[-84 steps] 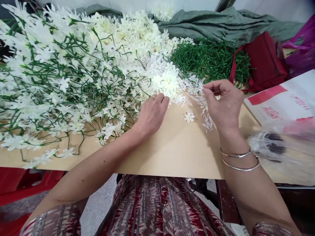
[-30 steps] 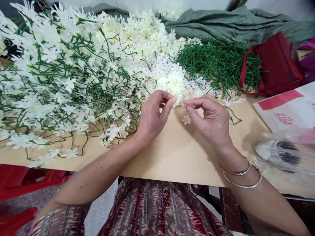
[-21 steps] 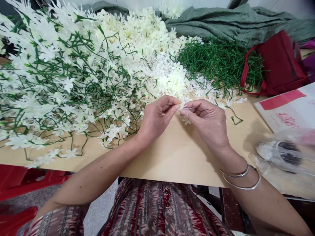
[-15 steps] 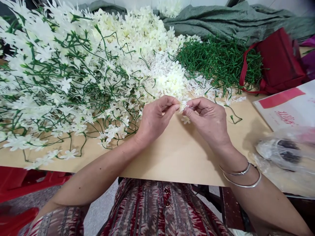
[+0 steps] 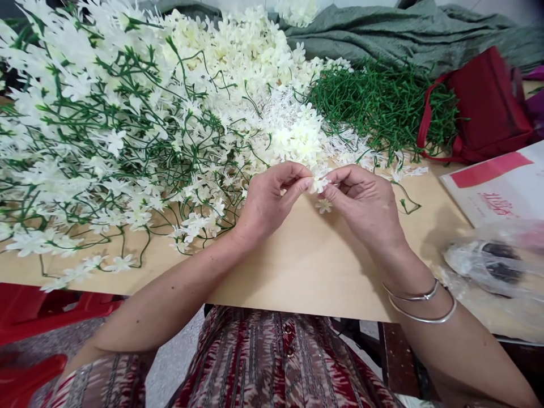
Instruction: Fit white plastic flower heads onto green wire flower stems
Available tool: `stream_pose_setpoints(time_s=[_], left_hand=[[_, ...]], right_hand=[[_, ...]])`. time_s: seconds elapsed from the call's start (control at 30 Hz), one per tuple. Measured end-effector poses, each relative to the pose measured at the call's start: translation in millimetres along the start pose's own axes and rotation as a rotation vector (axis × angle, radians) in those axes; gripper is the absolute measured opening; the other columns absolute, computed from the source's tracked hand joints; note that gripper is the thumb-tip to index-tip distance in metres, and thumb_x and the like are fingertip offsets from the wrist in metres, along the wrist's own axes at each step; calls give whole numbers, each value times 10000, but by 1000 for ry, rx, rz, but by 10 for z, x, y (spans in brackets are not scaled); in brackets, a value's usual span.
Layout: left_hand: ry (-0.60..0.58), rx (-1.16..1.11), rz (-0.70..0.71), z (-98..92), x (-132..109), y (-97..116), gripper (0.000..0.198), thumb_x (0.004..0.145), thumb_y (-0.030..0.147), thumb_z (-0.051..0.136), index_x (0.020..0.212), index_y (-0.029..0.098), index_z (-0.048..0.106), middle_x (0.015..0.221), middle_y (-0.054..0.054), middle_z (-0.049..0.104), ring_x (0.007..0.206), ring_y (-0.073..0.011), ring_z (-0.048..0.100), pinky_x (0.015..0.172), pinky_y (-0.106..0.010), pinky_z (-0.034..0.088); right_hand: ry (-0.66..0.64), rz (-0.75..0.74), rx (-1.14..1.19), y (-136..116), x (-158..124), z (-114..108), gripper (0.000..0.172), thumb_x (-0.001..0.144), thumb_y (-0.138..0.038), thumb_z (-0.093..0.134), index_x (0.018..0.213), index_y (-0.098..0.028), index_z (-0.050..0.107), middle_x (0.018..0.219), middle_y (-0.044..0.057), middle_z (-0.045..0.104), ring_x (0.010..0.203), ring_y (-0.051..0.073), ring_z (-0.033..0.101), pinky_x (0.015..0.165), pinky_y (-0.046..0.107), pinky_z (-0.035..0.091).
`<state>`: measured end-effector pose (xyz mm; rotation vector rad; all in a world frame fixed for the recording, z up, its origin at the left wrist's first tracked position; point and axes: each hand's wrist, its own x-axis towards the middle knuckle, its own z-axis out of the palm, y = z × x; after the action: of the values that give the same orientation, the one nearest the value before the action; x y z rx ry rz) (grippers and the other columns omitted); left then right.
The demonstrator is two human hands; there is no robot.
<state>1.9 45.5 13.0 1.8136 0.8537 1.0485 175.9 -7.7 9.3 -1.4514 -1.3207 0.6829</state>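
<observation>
Between my two hands is a small cream artificial flower (image 5: 318, 184), held just above the table. My left hand (image 5: 272, 201) pinches its left side between thumb and fingertips. From the other side, the thumb and fingers of my right hand (image 5: 361, 201) close on it too. Another single blossom (image 5: 323, 206) shows just below the fingertips. Directly behind the hands lies a heap of loose cream blossoms (image 5: 297, 139). White flowers on green stems (image 5: 140, 141) are piled to the left, close to my left hand.
Green plastic stems (image 5: 382, 107) lie heaped behind my right hand, beside a red bag (image 5: 488, 105). At the right are a printed white packet (image 5: 501, 187) and a clear plastic bag (image 5: 488, 263) with something dark inside. Red stools (image 5: 51, 311) stand below the table's left edge.
The held blossom now shows its petals more openly between the fingertips. My right hand has shifted slightly right; both hands keep their pinch.
</observation>
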Motion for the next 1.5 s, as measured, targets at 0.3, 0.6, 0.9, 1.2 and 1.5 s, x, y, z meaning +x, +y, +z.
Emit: stream_pose_setpoints(time_s=[0.3,0.6,0.9,1.2,1.5], left_hand=[[46,-59,-20,-5,10,3,90,976,299,690,968,211,704,956,-45,766,815,-137,696,766,-258,577],[-10,-53,12,21,-6,-16,71,959,264,700,936,200,718,900,-42,761,814,-148,696,799,-282,576],[59,-326,-162,-25,56,-110,122,942,321,722,943,204,685,834,-18,717,765,-119,685,741,-234,586],[77,-338,-212,-9,31,-111,109,897,258,750,993,205,744,778,1,701,641,-95,630,596,-207,521],[153,-329,-177,-7,41,-118,77,894,264,751,906,211,697,788,13,658,662,-92,599,633,-218,512]], right_hand=[[70,-29,-97,56,58,-71,62,834,-273,726,790,-255,685,707,-5,691,618,158,590,601,321,483],[39,-105,-143,-4,-14,-7,54,849,-271,751,819,-262,706,802,-1,726,753,180,664,738,351,541],[146,-103,-255,47,61,-59,77,828,-224,721,764,-249,686,752,1,723,700,179,648,700,326,544],[213,-189,-311,55,80,-72,109,858,-202,701,937,-259,749,856,15,745,780,194,683,801,356,566],[152,-113,-165,40,60,-46,122,847,-287,739,950,-225,759,869,27,762,783,207,707,796,386,583]])
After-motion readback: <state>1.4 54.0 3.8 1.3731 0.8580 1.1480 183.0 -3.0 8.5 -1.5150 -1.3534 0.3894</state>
